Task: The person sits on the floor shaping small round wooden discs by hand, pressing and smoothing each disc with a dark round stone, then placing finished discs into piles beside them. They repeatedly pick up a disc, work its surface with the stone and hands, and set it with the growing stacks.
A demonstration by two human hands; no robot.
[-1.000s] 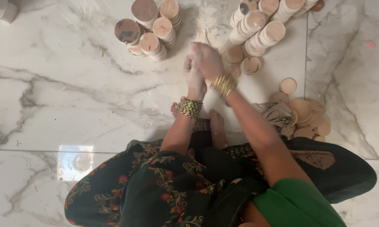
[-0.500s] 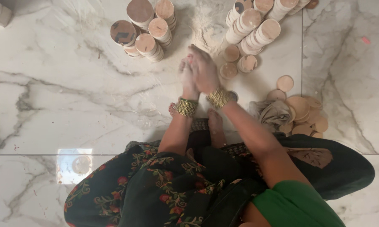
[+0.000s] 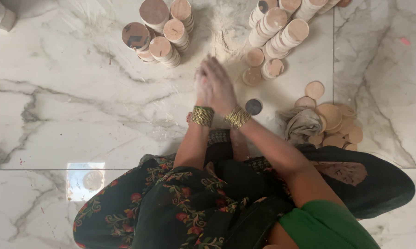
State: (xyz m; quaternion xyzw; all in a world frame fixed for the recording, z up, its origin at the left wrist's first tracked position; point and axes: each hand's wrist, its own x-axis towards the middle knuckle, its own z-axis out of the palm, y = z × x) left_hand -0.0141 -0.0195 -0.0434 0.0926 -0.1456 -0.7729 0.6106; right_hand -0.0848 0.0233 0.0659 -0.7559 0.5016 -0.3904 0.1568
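hands: left hand [image 3: 201,87] and right hand [image 3: 221,85] pressed palm to palm, fingers straight, pointing away from the body toward the top of frame; nothing visible between the palms, can't tell if anything is held inside.
wrists: gold bangles [image 3: 203,116] stacked on the left wrist, a second stack on the right.
nearest thing: dark round disc [image 3: 253,106] lying flat on the floor just right of the right wrist, apart from it; one only, grey-black face, no long axis to tell.
powder: pale dusty patch [image 3: 226,32] on the floor just beyond the fingertips.
small discs near hands: three short tan stacks [image 3: 263,69] right of the fingertips, flat faces up.
left stacks: about five tall stacks of round tan discs [image 3: 159,27], upper left of the hands, standing but leaning, tops tilted toward the camera; one top face is darker with a pattern.
right stacks: about six taller stacks [image 3: 281,23] upper right, leaning the same way, partly cut by the frame edge.
loose discs: pile of flat tan discs [image 3: 337,122] on the right, well apart from the hands, exact count unclear, roughly ten.
cloth: crumpled beige cloth [image 3: 302,124] touching that pile.
floor: white marble floor [image 3: 69,101] with grey veins.
person: seated on the floor, dark floral garment [image 3: 171,207] over the legs.
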